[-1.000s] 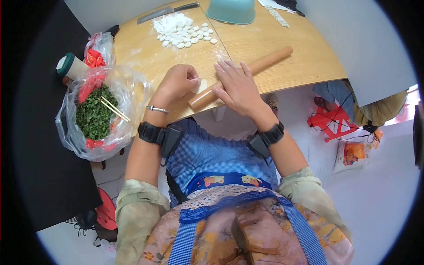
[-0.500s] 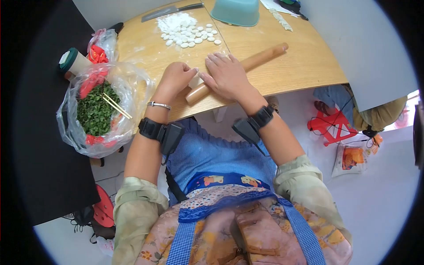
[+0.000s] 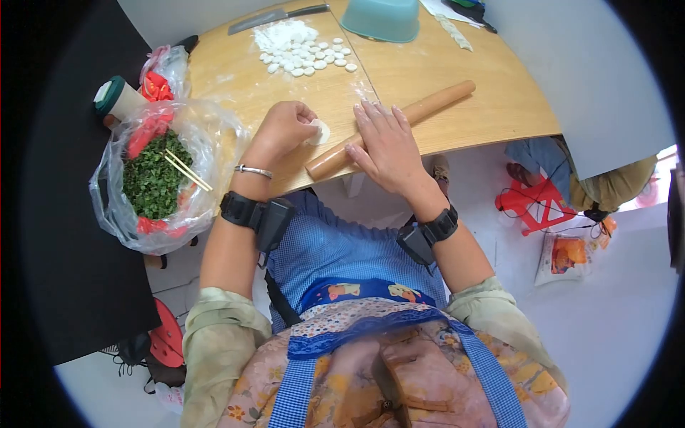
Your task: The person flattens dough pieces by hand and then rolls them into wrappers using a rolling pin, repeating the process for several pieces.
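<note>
Currently, left hand [image 3: 284,130]: fingers curled, thumb and fingertips pinching the near-left edge of a dough round [image 3: 322,132].
Right hand [image 3: 389,146]: unclenched, laid over the middle of the rolling pin [image 3: 441,98], fingers extended toward the far side and thumb resting along the wood, not wrapped around it.
Dough round: pale and flat, at the table's near edge region, between the left hand and the pin, left of the right hand.
Rolling pin: lying slantwise, one end near and left, the other far and right.
Wooden table [image 3: 499,103]: beneath pin and dough, dusted with white in patches.
Dough pieces [image 3: 309,58]: a cluster of small whitish discs, far beyond the left hand, some touching.
Flour [image 3: 282,33]: a loose white heap against the far-left side of the cluster.
Knife [image 3: 258,22]: farther still, blade to the left, dark handle to the right.
Teal basin [image 3: 380,21]: at the far side, right of the dough pieces.
Pale strip [image 3: 454,33]: right of the basin, too small to identify.
Chopped greens [image 3: 150,178]: left of the left hand, inside a clear plastic bag [image 3: 104,187], with chopsticks [image 3: 188,170] lying across them.
Green-lidded cup [image 3: 127,101]: just beyond the bag, tilted in view.
</note>
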Tool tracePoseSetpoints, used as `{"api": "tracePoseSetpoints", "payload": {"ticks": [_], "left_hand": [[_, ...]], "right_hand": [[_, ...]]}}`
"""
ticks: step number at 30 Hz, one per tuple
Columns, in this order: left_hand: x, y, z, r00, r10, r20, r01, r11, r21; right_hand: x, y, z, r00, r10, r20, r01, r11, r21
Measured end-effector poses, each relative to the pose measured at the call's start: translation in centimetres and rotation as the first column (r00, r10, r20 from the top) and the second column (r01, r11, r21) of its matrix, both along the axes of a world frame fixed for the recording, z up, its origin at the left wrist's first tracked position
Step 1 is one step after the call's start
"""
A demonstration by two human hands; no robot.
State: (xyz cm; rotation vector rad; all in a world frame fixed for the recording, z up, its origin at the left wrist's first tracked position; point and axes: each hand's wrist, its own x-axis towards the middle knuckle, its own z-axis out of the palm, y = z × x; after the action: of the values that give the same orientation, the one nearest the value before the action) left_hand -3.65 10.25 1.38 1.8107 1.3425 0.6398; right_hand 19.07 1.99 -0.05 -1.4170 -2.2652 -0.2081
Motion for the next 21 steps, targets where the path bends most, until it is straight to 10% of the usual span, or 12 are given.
{"api": "tracePoseSetpoints", "payload": {"ticks": [10,21], "left_hand": [[0.4,-1.9,0.6,0.92,0.119,0.373,-0.057,0.983,-0.174],[-0.1,-0.5,0.2,0.993,0.097,-0.064,-0.09,0.99,0.104]], "right_hand": [[-0.1,-0.2,-0.2,1.0,-0.022,-0.018,0.022,1.0,0.015],[-2.9,4.8,0.9,0.999,-0.047,0.021,0.047,0.998,-0.033]]}}
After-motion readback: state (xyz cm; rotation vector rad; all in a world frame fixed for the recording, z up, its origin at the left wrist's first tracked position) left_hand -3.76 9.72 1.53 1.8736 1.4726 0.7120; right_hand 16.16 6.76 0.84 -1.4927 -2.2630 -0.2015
